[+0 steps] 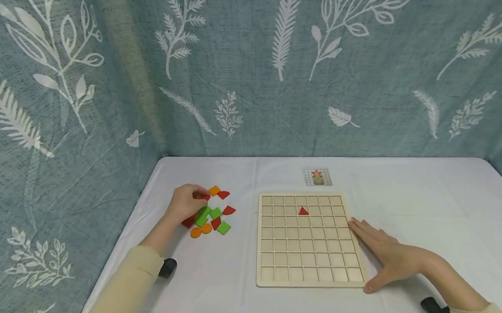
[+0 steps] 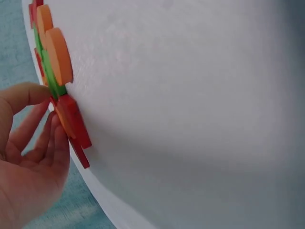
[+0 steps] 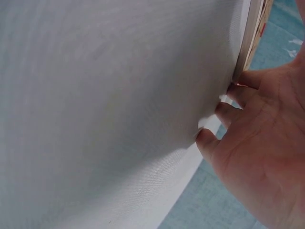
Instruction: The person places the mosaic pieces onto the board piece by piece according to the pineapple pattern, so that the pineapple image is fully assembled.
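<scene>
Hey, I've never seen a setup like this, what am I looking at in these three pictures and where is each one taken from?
No machine here: a person works with bare hands. The wide picture comes from a camera on their head; the two close-ups come from cameras on each wrist. On the white table lies a wooden grid board with one red triangle in a cell, a small pattern card behind it, and a pile of coloured pieces. The left hand pinches a red piece from the pile. The right hand rests flat against the board's edge.
</scene>
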### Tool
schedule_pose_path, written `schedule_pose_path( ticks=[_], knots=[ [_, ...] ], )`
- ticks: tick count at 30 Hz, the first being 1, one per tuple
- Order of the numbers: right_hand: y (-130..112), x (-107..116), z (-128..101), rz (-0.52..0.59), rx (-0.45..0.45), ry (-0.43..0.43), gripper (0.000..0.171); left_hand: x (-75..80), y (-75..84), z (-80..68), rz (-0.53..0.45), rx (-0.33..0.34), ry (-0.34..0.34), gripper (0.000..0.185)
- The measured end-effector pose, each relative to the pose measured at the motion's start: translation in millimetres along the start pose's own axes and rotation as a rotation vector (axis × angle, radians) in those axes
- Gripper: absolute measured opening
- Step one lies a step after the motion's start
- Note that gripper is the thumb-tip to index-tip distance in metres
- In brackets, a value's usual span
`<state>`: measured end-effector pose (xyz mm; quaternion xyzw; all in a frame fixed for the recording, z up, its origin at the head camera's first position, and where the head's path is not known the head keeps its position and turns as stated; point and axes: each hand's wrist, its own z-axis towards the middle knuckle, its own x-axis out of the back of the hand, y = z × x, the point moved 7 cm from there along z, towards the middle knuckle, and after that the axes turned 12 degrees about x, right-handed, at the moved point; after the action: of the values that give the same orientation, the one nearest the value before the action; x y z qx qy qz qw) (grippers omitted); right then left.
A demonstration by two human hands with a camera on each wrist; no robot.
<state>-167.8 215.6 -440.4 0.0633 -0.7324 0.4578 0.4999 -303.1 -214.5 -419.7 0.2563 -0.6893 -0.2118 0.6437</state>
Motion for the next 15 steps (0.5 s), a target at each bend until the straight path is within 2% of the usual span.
schedule_pose_path(
  ticks=[4,9,15],
  knots=[
    [0.2,-0.1,-0.6,-0.013,0.005,0.007,0.135,2.3,-1.1,-4.3,-0.007,-0.012,0.003,0.023],
    [0.4,-0.6,-1.6,-0.010,-0.001,0.011,0.134,2.3,-3.2,-6.7,0.017,0.015,0.066,0.036],
    [-2.4,-1.6,-0.1,0.018,0.014,0.009,0.133,0.3,0.4,-8.3,0.060,-0.001,0.106,0.026]
  ],
)
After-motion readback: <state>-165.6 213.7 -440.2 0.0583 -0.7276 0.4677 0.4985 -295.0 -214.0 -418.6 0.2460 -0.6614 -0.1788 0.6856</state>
